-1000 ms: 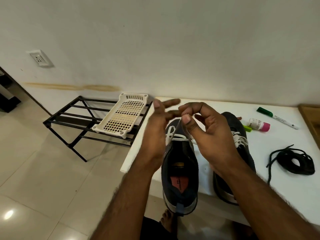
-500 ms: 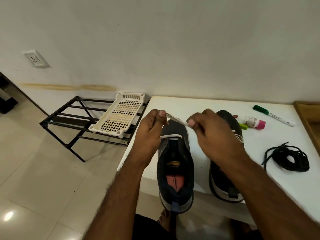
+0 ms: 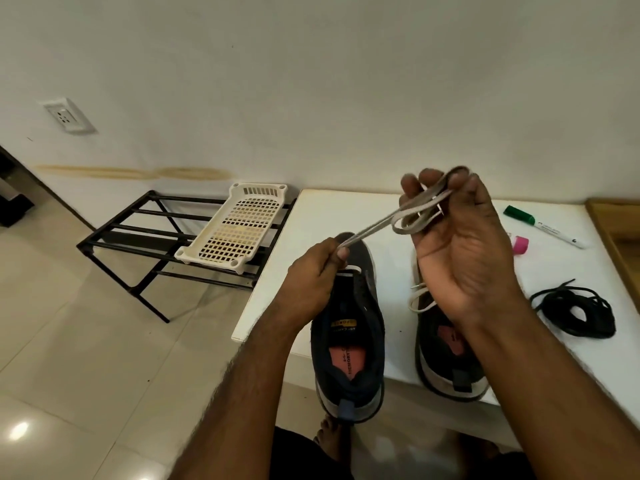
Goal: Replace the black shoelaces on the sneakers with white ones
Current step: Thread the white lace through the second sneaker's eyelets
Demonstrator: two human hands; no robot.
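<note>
White lace (image 3: 377, 225) stretched taut, slanting up-right from left hand (image 3: 311, 282) pinch to right hand (image 3: 457, 244) gripping loops; sneaker (image 3: 349, 334) toe toward table's (image 3: 329, 209) far edge.

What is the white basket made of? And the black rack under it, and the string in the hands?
The basket looks like molded plastic: cream, smooth, with a grid of neat square holes. The rack seems to be painted metal: thin straight black bars, matte. The lace, pinched by the left hand and looped in the right hand, looks like flat woven fabric, limp and off-white.
</note>
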